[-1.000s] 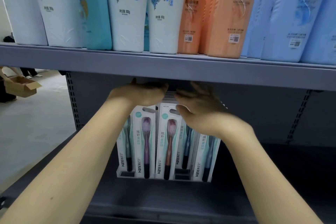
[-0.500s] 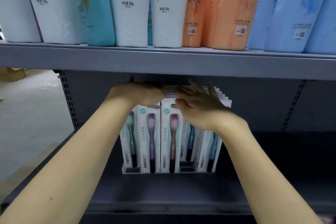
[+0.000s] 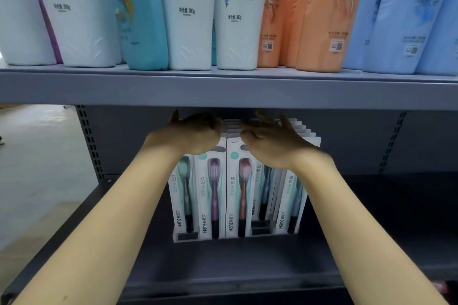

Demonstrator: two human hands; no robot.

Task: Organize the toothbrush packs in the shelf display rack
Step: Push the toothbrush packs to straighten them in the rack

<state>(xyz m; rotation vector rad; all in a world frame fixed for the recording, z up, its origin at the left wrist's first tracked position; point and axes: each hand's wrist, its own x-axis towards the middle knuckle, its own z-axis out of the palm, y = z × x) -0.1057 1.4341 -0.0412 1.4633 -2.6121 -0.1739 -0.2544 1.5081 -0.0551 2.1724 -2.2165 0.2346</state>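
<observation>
Nearest the camera, two bare forearms reaching forward and up over the dark lower shelf (image 3: 371, 218) into the bay under the grey upper shelf (image 3: 223, 89). Left hand (image 3: 190, 135) seen from the back, fingers curled down over the tops of the left-hand toothbrush packs (image 3: 215, 195); whether it grips a card or only rests on the top edges cannot be told, since the fingertips are hidden behind the knuckles. Right hand (image 3: 270, 142) just beside it, close but not touching, fingers mostly straight and spread, lying on the top edges of the packs in the right-hand rows, thumb tucked toward the front card marked NO.911; nothing plainly pinched. Below the hands, upright in a clear display rack (image 3: 187, 236) on the lower shelf, several rows of packs side by side: teal brush at far left, then purple, then brown-pink, then bluish ones partly hidden, the right rows leaning slightly. Behind the front cards, more white card tops stepped back in a file toward the rear panel. Further up, standing on the upper shelf, white bottles (image 3: 84, 20), a teal bottle (image 3: 141, 20), orange bottles (image 3: 319, 15) and pale blue bottles (image 3: 406, 15). At far left, a pale floor (image 3: 37, 168) beyond the shelving upright.
</observation>
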